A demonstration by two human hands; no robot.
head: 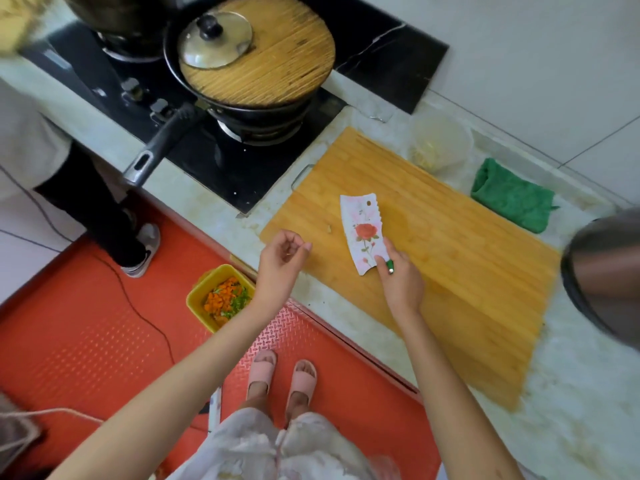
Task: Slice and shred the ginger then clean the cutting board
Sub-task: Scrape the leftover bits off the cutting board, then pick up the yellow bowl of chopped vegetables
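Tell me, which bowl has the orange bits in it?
The yellow tub near the left hand; the clear bowl beyond the cutting board holds only pale shreds.

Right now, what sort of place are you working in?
Likely a home kitchen: a black gas hob carrying a black pan, beside a bamboo cutting board on a pale stone counter.

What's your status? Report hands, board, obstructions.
Right hand grips the knife, blade flat on the cutting board. Left hand curled at board edge, contents unclear. Board nearly bare, one small scrap. Nothing in the way.
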